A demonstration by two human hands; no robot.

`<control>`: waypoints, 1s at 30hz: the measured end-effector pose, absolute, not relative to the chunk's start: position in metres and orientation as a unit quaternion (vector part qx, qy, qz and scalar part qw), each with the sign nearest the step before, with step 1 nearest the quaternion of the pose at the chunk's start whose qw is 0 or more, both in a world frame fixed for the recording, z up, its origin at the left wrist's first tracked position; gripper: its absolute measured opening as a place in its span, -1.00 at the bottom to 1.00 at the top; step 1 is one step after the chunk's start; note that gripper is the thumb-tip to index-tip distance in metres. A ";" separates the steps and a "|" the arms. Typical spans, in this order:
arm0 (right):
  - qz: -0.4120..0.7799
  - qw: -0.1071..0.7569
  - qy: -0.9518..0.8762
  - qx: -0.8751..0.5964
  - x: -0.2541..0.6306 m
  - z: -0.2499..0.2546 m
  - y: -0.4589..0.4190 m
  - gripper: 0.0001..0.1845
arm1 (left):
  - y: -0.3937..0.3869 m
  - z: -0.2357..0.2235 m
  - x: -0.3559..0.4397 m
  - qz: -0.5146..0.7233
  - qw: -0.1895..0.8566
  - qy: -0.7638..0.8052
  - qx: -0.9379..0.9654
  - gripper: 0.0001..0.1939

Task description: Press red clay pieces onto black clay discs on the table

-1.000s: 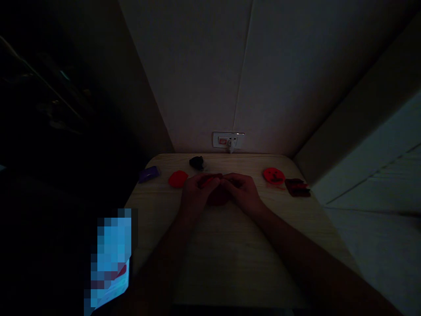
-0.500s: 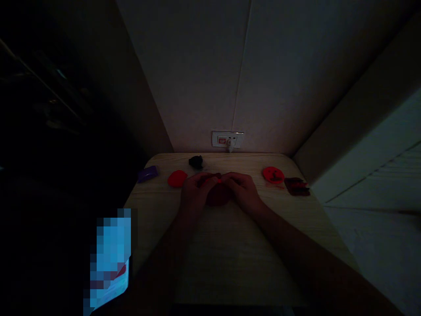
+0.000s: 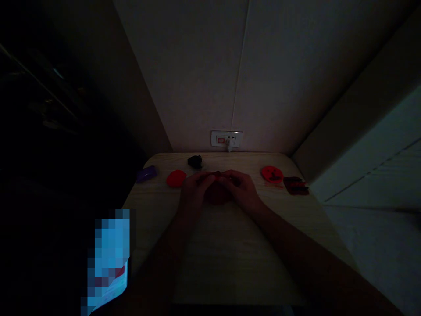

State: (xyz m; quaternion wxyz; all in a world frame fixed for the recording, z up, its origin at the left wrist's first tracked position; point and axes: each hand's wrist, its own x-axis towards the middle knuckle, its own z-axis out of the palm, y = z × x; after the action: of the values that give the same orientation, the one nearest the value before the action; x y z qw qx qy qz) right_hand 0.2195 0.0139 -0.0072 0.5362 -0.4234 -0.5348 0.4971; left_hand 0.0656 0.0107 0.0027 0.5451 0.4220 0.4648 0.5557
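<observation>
Above the middle of the table, my left hand (image 3: 193, 191) and my right hand (image 3: 244, 189) meet with fingertips pinched together. Between them is a small red piece of modelling clay (image 3: 217, 174), mostly covered by the fingers. Under the hands lies a dark red, rounded shape (image 3: 217, 196); the dim light hides what it is. A flat red clay disc (image 3: 176, 178) rests just left of my left hand, and a black lump (image 3: 195, 162) sits behind it.
At the right lie a red disc with dark marks (image 3: 272, 174), thin red strips and a dark red piece with black strips (image 3: 296, 186). A purple packet (image 3: 146, 174) is at the table's left edge. A lit screen (image 3: 112, 254) glows lower left. The wall socket (image 3: 226, 139) holds a plug.
The fingertips have shifted slightly around the small red piece, and less bright red shows between them. The whole view has moved a little; the other things stay put.
</observation>
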 end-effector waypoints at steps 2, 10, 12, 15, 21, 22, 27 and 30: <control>0.496 0.543 -0.523 -0.432 0.219 -0.006 0.014 -0.71 | 0.012 0.001 0.066 0.556 0.571 0.441 0.412 -0.75; 0.499 0.554 -0.494 -0.447 0.220 -0.005 0.015 -0.68 | 0.012 0.000 0.065 0.556 0.603 0.397 0.411 -0.73; 0.494 0.551 -0.495 -0.455 0.221 -0.005 0.015 -0.66 | 0.013 -0.003 0.064 0.552 0.587 0.398 0.437 -0.71; 0.494 0.550 -0.489 -0.464 0.222 -0.007 0.016 -0.66 | 0.014 -0.007 0.063 0.543 0.564 0.404 0.472 -0.71; 0.495 0.551 -0.497 -0.452 0.222 -0.007 0.016 -0.67 | 0.013 0.000 0.061 0.546 0.511 0.443 0.496 -0.71; 0.501 0.550 -0.496 -0.449 0.221 -0.007 0.016 -0.67 | 0.013 0.002 0.061 0.549 0.504 0.453 0.489 -0.71; 0.524 0.533 -0.492 -0.445 0.219 -0.007 0.015 -0.66 | 0.010 0.007 0.062 0.566 0.496 0.483 0.447 -0.68; 0.522 0.549 -0.467 -0.456 0.219 -0.008 0.016 -0.66 | 0.011 0.004 0.064 0.569 0.536 0.467 0.413 -0.60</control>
State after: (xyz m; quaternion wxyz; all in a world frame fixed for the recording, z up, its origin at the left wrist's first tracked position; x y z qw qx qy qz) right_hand 0.2194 0.0160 -0.0079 0.5486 -0.4559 -0.4672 0.5225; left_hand 0.0636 0.0110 0.0044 0.5364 0.4130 0.4667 0.5691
